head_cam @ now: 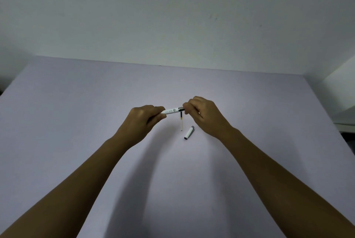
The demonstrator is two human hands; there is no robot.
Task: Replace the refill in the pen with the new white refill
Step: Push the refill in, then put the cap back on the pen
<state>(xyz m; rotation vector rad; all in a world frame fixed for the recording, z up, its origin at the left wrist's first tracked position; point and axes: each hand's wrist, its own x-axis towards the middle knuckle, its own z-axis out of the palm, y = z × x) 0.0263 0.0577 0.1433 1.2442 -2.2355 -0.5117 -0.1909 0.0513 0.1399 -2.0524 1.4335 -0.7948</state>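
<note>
- Tabletop [76,122]: I am seeing a plain lilac surface running to a pale wall [172,17] at the far side.
- Pen barrel [171,111]: white with a small printed mark, it is lying roughly level in the air above the middle of the tabletop, a metal ring showing at its right end.
- Left hand [144,118]: its grip is closing around the left end of the pen barrel, thumb and fingers pinching it.
- Right hand [203,113]: its grip is clenching on the metal-ringed right end of the barrel; I cannot tell what part sits inside the fingers.
- Refill [181,123]: a thin pale tube with a dark upper section, it is showing just below the barrel's right end, pointing toward the near side; whether it is lying on the tabletop or being held I cannot tell.
- Cap [189,132]: white with a grey tip, it is resting on the tabletop just right of the refill, near the right wrist.
</note>
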